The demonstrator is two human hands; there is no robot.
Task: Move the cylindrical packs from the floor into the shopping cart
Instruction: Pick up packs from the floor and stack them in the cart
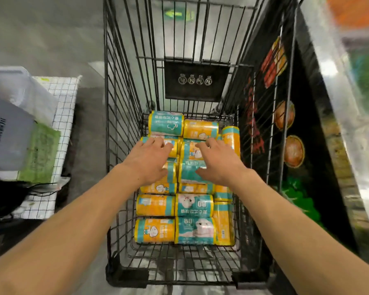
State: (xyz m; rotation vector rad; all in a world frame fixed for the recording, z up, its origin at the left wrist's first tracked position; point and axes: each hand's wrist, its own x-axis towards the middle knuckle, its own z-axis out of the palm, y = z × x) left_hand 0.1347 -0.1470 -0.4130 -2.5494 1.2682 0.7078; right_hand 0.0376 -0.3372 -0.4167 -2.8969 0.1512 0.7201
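Both hands are down inside the cart with nothing actually gripped. Left hand is palm-down with the fingers spread and only lightly bent, fingertips resting on or just above one of the yellow-and-teal cylindrical packs; can't tell for sure if it's touching. Right hand is the same deal: fingers splayed and relaxed, thumb stuck out to the side, hovering over or brushing a teal pack in the middle of the pile. No fingers wrapped round anything on either side.

The packs themselves are all in the black wire shopping cart, lying on their sides on the cart floor in rough rows, packed tight against each other. Most are yellow with teal bands, a few are mostly teal with a white cartoon bunny printed on them. One yellow pack at the right stands more upright, leaning against the cart's right wall. A second layer is stacked on top around the middle, right under the hands.

Other stuff: a black plastic flap with white round icons hangs on the cart's far wall. Left of the cart there's a white cloth with a black grid pattern with a grey box and a green packet on it. On the right is a black panel printed with food pictures, right beside the cart.
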